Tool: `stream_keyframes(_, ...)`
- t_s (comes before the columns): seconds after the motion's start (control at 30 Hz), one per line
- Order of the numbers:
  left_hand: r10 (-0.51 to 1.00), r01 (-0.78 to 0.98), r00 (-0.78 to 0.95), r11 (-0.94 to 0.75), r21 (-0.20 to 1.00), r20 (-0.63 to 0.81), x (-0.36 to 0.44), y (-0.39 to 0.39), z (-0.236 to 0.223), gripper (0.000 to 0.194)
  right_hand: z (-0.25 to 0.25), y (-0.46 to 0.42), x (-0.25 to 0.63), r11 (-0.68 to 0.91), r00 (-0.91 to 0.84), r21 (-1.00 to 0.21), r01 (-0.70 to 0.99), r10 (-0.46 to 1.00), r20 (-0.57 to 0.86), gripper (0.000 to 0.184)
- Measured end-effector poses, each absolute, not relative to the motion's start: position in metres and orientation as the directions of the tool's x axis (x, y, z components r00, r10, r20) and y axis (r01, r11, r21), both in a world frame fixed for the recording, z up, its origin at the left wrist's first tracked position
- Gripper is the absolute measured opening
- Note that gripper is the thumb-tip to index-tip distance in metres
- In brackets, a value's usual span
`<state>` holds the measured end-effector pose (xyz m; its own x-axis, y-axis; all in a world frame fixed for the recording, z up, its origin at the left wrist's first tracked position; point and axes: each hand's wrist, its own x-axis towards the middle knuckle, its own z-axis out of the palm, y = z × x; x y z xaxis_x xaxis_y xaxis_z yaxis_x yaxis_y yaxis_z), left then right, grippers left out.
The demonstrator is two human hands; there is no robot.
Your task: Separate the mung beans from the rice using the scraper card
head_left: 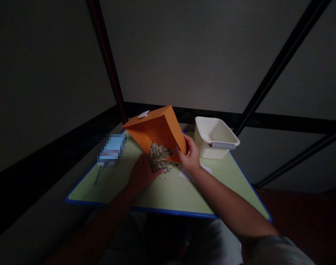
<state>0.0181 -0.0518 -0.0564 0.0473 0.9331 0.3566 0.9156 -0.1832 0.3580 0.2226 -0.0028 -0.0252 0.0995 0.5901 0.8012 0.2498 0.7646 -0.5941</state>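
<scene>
The orange box (174, 127) tilts above the green table (228, 184), its open side toward the person; speckled grains (159, 156) heap in its low corner, some already loose on the table just beneath; the right hand (192, 156) has closed on the right side, thumb in front; the left hand (141, 173) meets the low corner, thumb spread, other fingers partly hidden, so I can't tell their grip; a cream tub (210, 150) stands to the right; the writing on the blue packet (112, 147) at left is blurred.
</scene>
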Motion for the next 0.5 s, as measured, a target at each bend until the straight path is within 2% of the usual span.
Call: stream_keyframes(0.5,0.930,0.920,0.035,-0.172,0.351,0.365,0.0179,-0.0490,-0.0633,0.055,-0.0227,-0.0034,0.2277,0.764,0.083,-0.586,0.270,0.587,0.805,0.050)
